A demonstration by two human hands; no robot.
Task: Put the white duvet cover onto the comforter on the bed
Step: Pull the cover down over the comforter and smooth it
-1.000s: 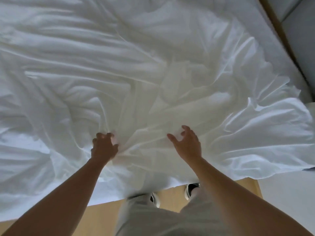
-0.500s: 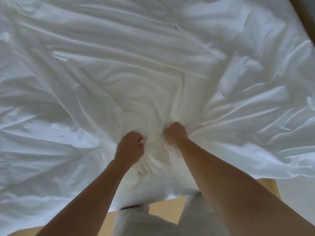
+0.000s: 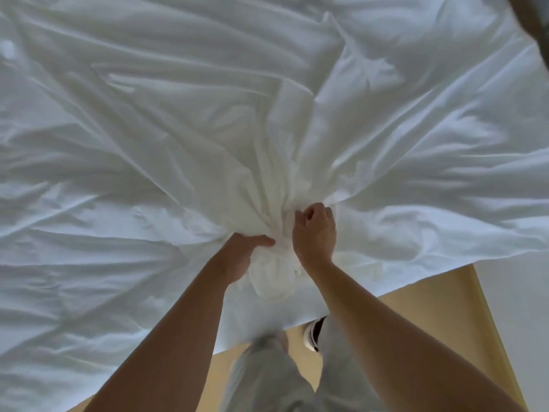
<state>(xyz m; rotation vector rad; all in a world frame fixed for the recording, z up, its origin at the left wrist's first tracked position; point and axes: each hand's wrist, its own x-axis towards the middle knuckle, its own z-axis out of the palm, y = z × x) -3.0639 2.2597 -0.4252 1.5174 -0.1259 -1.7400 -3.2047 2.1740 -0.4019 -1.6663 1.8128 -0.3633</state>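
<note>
The left grip (image 3: 242, 254) and right grip (image 3: 315, 230), apart a moment ago, now sit side by side, both clenched on a gathered bunch at the near edge of the spread cover (image 3: 267, 129); gathering seems underway.

Duvet cover (image 3: 208, 129) across the bed, bunched between both hands at near edge.

The white duvet cover (image 3: 178, 129) lies spread and wrinkled across the bed, its near edge bunched into folds.

Left hand (image 3: 242, 253) and right hand (image 3: 314, 231) grip bunched duvet cover (image 3: 276, 197) (white, creased).
</note>
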